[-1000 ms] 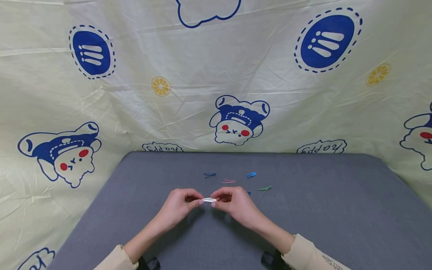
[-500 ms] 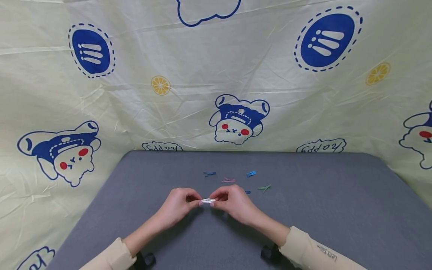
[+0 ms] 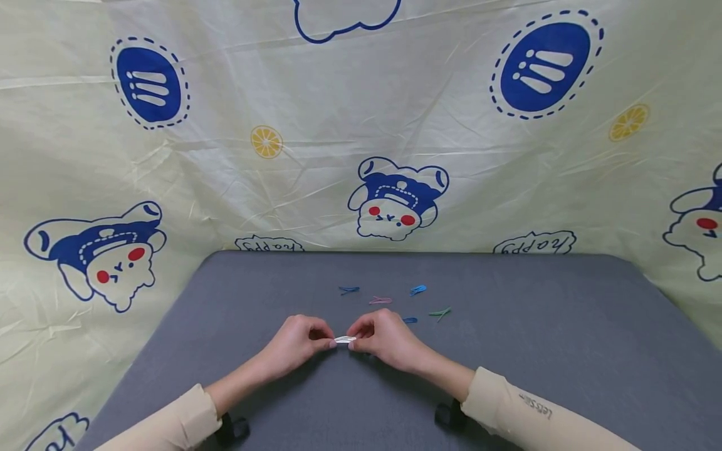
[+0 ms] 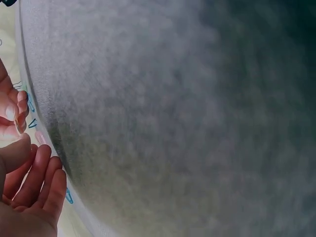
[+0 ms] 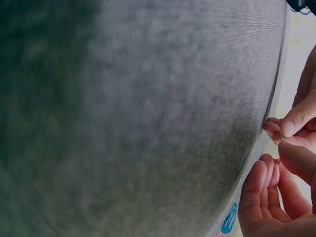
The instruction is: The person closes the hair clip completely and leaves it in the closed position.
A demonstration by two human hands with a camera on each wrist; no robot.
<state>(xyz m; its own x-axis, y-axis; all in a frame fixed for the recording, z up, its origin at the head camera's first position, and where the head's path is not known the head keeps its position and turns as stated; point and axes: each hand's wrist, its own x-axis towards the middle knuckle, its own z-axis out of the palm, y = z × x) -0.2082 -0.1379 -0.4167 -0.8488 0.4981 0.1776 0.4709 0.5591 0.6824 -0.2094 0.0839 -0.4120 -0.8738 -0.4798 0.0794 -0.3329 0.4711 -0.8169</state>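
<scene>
Nearest, two cream sleeves (image 3: 524,407) run off the lower edge, their rolled cuffs soft and thick; black fittings (image 3: 450,414) under the wrists are mostly covered, their form hard to read. The left hand (image 3: 299,344) and right hand (image 3: 389,338) face each other, thumb and forefinger of each pinching one end of a slim white clip (image 3: 345,340). Fingertips hide both its ends; from the left wrist it is a thin sliver, and whether it is snapped closed I cannot tell.

Just beyond, a blue clip (image 3: 410,320) is partly covered by the right hand. The green clip (image 3: 440,313) splays into a V; the pink clip (image 3: 380,300) lies farther, then the bright blue clip (image 3: 418,290) and the forked dark blue clip (image 3: 349,290). All rest on a matte, finely woven grey tabletop (image 3: 564,344). Behind hangs a creased, slightly shiny printed sheet (image 3: 316,81), some figures cut off at the borders.
</scene>
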